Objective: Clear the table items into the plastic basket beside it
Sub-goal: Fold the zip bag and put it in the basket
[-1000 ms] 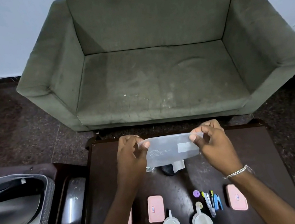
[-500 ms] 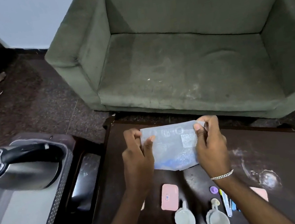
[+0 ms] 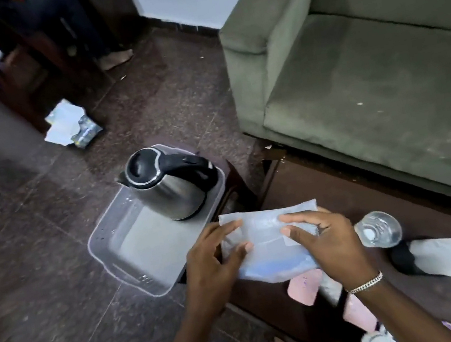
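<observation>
While both of my hands grip a translucent plastic pouch (image 3: 270, 241) just below the middle of the frame, it hangs in the air over the left edge of the dark wooden table (image 3: 375, 204), with its left end reaching toward the basket. My left hand (image 3: 214, 266) pinches the pouch's left side, fingers spread along its top edge and thumb pressed to its face. My right hand (image 3: 327, 240) clasps the right side, fingers laid across the front, and a silver bracelet (image 3: 364, 283) circles that wrist. The grey plastic basket (image 3: 120, 267) sits on the floor just left of the table, left of centre in the frame. A steel kettle (image 3: 169, 183) with a black lid and handle stands upright in the basket's far end; the near end shows bare bottom. On the table, right of my hands, a clear glass (image 3: 379, 229) stands, and below it lies something black and white (image 3: 435, 257) that I cannot identify. Pink flat cases (image 3: 305, 289) lie on the table under my right wrist, partly hidden. A green sofa (image 3: 381, 68) fills the upper right of the frame, and crumpled packaging (image 3: 71, 125) lies on the dark floor at the upper left.
</observation>
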Demonstrator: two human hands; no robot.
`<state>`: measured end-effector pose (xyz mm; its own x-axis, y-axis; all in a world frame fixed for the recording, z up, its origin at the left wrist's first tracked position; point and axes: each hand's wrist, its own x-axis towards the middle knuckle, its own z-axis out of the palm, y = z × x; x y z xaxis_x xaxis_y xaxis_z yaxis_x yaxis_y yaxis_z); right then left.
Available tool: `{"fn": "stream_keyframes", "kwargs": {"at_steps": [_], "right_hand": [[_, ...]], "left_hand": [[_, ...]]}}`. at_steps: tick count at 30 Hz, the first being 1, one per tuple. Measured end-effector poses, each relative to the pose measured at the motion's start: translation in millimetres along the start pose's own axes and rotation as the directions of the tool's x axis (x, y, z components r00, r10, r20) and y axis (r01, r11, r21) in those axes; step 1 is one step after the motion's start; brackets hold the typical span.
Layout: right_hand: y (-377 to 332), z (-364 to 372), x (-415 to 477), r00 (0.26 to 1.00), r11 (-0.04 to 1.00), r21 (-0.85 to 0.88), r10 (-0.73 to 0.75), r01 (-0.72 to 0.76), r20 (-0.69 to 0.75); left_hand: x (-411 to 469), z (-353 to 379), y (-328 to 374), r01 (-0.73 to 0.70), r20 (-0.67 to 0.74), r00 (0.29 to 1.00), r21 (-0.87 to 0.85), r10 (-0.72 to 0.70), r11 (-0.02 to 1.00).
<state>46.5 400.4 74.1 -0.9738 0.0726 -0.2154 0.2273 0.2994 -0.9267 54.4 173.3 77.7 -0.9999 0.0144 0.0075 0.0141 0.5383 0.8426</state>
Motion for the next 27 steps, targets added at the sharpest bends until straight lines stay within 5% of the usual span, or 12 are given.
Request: {"fn": "stream_keyframes", "kwargs": {"at_steps": [10,14,17,24,27], "right_hand": [[-28.7,168.7,15.3,0.95,0.958,-0.238,-0.085,0.161,0.301],[-25.0,223.9,11.7,0.877,0.822,-0.457,-0.1,0.339,0.47],[-27.5,257.4,12.5,0.875,0.7,-0.617,-0.022,0.36,0.484],[-14.4,296.6,21.1,0.879,0.607,-0.709,0.033,0.36,0.475],[-8.0,301.6,18.6,0.881,0.546,-0.741,0.01,0.392,0.474]], "left_hand": [[31.0,-142.2,-103.7,0.117,0.036,0.991,0.255,-0.13,0.96],[58.0,-183.3,-143.0,0.128,0.129,0.97,0.445,-0.205,0.886],[73.9,-193.2,-168.4,0.109,0.22,0.939,0.533,-0.263,0.839],[96.3,-170.5,-210.1,0.014,0.289,0.921,0.645,-0.261,0.764],[90.5,-161.2,-219.5,-0.056,0.242,0.949,0.764,-0.204,0.643]]}}
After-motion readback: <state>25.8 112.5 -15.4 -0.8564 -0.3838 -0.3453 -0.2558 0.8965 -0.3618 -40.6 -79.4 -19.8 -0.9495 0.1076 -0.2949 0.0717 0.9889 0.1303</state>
